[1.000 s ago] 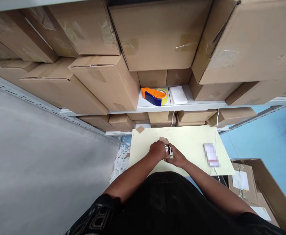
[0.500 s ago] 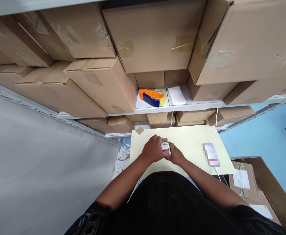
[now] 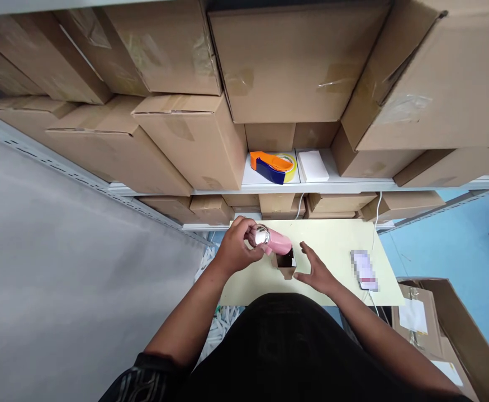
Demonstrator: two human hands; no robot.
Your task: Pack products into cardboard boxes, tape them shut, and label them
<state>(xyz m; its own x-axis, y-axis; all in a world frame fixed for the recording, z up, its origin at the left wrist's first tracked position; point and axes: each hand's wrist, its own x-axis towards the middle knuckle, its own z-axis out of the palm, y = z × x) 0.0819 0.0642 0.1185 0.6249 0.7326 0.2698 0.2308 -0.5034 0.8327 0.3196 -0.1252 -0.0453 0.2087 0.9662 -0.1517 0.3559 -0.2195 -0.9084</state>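
Observation:
A pink flask with a shiny silver end lies tilted in the air over the pale yellow table. My left hand is closed around the silver end, with the pink body pointing to the right. Just below the flask's pink end stands a small open cardboard box, its inside dark. The flask partly covers the box's rim, and I cannot tell whether they touch. To the right of the box, my right hand is open, thumb and fingers spread apart, holding nothing.
A phone with a white cable lies at the table's right. On the shelf beyond are an orange and blue tape dispenser, a white stack and several cardboard boxes. A large open carton stands at the lower right.
My hands were together around the silver end; now they are apart. The left hand has moved left with the flask, showing its pink body, and the right hand has opened. The small box has become visible.

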